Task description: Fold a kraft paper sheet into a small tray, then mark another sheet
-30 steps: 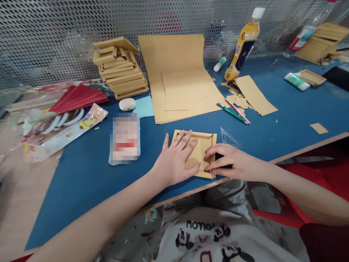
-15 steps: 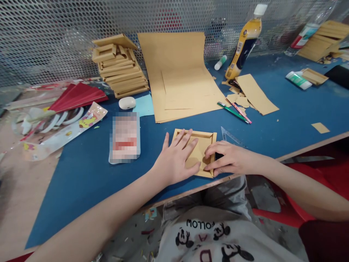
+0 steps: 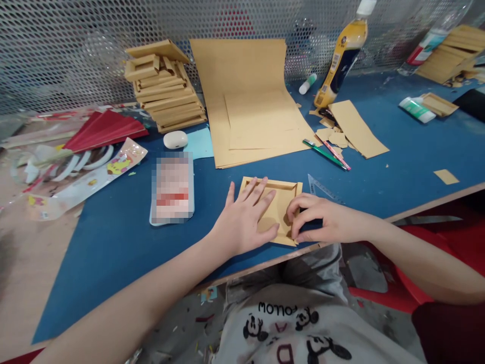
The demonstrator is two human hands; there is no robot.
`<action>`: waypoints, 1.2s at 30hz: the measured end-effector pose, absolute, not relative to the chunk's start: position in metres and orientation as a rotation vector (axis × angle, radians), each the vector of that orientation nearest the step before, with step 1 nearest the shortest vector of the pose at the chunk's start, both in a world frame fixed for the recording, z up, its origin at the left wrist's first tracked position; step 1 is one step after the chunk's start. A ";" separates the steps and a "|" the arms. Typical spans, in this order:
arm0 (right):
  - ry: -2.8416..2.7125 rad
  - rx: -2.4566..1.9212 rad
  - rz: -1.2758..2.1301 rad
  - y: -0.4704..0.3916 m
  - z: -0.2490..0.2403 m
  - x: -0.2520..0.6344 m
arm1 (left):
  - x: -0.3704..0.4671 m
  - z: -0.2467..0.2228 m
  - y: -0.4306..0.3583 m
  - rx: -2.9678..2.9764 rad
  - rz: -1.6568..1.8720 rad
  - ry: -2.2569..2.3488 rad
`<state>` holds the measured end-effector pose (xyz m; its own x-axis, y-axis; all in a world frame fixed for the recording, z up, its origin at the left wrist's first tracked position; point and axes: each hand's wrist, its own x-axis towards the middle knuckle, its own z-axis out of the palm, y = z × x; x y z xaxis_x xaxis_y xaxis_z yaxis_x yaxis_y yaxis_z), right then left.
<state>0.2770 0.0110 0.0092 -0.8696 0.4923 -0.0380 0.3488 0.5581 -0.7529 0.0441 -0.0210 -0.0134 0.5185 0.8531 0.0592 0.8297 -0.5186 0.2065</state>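
Note:
A shallow tan cardboard tray (image 3: pixel 282 205) with folded rims lies near the front edge of the blue table. Across its left side my left hand (image 3: pixel 244 222) rests flat, fingers spread, pressing on the tray. My right hand (image 3: pixel 316 220) pinches the tray's right rim, thumb at the near right corner and fingers curled over the inner side. Just right of the tray lies a clear triangular ruler (image 3: pixel 322 189). The left part of the tray is hidden under my left hand.
Behind are large tan card sheets (image 3: pixel 257 121), a stack of folded card trays (image 3: pixel 170 101), a glue stick (image 3: pixel 308 84), a yellow drink bottle (image 3: pixel 344 55) and a green pen (image 3: pixel 326 154). Left sit a phone (image 3: pixel 172 187) and a white earbud case (image 3: pixel 175 140). Perforated metal (image 3: pixel 151 20) borders the back.
My right hand's fingers have shifted slightly along the right rim, with a wider gap between thumb and fingers. My left hand stays flat in place. The view has tilted slightly.

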 end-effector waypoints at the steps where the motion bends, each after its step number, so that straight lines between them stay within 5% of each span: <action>1: -2.617 -0.724 1.204 0.011 0.010 0.277 | 0.044 -0.013 -0.021 2.601 0.228 1.452; 36: -2.617 -0.597 1.030 0.014 -0.004 0.279 | 0.046 -0.012 -0.021 2.577 0.234 1.476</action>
<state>0.2792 0.0140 -0.0041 -0.8799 0.4658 0.0938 0.2771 0.6633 -0.6952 0.0461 -0.0213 -0.0123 0.5001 0.8642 0.0546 0.8388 -0.4991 0.2177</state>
